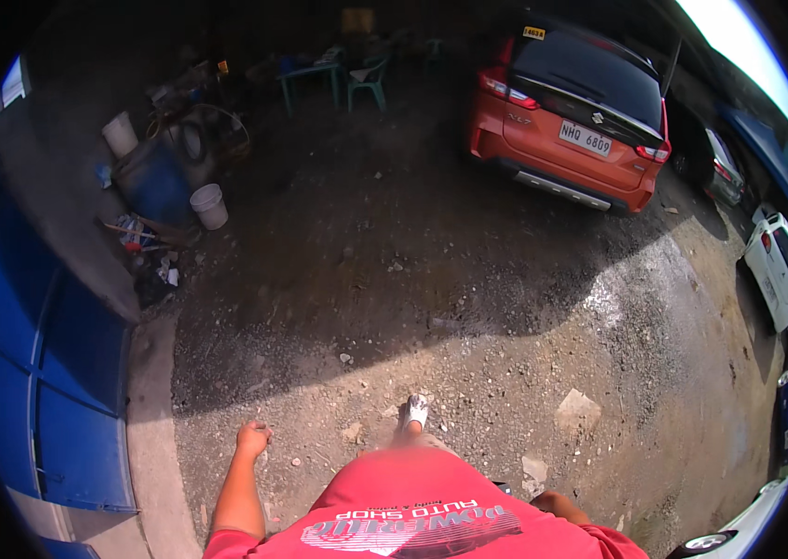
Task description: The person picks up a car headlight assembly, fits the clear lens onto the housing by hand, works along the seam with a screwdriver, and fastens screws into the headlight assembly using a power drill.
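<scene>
My left hand (254, 436) hangs low over the sunlit gravel, its fingers loosely curled, and nothing shows in it. My right forearm (561, 508) bends in toward my body at the lower edge, and the red shirt (403, 494) hides most of the hand. A small dark edge (503, 486) peeks out beside the shirt; I cannot make out what it is. One foot in a white shoe (416, 412) is stretched forward on the gravel (468, 373).
An orange-red car (543, 140) stands ahead on the right, with a white car (774, 265) beyond it. Blue panels (77, 410) line the left side. Near them are a blue drum (156, 186), a white bucket (209, 206) and scraps. A green chair (368, 84) stands in the shade.
</scene>
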A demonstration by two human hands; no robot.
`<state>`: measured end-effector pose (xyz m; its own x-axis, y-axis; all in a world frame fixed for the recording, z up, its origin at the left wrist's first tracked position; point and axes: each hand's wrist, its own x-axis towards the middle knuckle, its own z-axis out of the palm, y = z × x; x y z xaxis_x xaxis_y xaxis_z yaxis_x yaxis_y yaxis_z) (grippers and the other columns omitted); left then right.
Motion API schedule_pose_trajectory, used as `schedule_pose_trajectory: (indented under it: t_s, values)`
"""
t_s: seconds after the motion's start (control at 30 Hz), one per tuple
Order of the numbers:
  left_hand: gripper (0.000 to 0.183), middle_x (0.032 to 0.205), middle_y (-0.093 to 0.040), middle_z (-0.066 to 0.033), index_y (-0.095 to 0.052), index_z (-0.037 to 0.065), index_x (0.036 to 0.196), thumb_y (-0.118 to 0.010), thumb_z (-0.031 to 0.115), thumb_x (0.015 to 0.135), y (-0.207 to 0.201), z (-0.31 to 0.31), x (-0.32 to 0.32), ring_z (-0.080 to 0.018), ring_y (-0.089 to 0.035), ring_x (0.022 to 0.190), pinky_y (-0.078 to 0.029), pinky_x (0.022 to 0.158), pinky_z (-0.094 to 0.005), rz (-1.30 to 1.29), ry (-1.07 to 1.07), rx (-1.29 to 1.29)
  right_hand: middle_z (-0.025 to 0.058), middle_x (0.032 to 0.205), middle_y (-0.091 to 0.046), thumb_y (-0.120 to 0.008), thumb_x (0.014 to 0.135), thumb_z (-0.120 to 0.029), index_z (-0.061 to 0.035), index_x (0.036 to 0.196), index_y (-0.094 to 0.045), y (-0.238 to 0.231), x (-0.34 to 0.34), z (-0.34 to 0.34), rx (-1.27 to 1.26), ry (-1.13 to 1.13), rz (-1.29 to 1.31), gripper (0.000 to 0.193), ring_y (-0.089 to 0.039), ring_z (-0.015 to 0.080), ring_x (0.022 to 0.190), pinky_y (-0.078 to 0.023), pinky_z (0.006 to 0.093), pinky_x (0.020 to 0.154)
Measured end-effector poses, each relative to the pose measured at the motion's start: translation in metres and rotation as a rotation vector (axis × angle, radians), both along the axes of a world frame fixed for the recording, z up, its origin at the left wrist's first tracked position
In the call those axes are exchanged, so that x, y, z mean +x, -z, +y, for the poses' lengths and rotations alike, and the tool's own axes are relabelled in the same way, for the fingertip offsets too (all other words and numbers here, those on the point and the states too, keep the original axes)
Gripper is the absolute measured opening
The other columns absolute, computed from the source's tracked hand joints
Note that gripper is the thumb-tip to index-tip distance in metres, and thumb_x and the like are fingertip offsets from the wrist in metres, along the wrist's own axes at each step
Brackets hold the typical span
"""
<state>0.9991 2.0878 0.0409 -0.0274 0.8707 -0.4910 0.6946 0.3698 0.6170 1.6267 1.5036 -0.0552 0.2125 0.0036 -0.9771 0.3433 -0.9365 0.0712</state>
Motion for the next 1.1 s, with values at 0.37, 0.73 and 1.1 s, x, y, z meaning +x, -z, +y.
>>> schedule_pose_trajectory:
  t_s: [0.37,0.73,1.1]
  values:
    - [0.030,0.096,-0.082,-0.0110,-0.084,0.001,0.110,-0.080,0.028,0.101,0.049,0.150,0.167,-0.0232,-0.076,0.070,-0.061,0.065,-0.0403,0.013,0.092,-0.606,0.0199,0.132,-0.080,-0.075,0.102,-0.046,-0.0089,0.135,-0.079,-0.107,0.260,0.605,0.772,-0.225,-0.397,0.050,-0.075,0.0390,0.126,-0.058,0.0456,0.109]
    - [0.039,0.106,-0.084,-0.0157,-0.081,0.001,0.121,-0.085,0.031,0.096,0.074,0.582,0.382,-0.0251,-0.080,0.090,-0.062,0.074,-0.0418,0.169,0.071,-0.588,0.0173,0.130,-0.080,-0.075,0.100,-0.043,-0.0148,0.131,-0.082,-0.078,0.409,0.880,0.589,-0.402,-0.327,0.043,-0.075,0.0389,0.123,-0.058,0.0455,0.108]
    - [0.023,0.093,-0.080,-0.0155,-0.079,0.002,0.105,-0.081,0.023,0.095,0.008,1.053,0.582,-0.0261,-0.079,0.083,-0.061,0.069,-0.0442,-0.036,0.069,-0.043,0.0163,0.142,-0.076,-0.070,0.108,-0.035,-0.0113,0.146,-0.072,-0.061,0.535,0.977,0.033,0.503,-0.136,0.045,-0.080,0.0304,0.108,-0.065,0.0525,0.093]
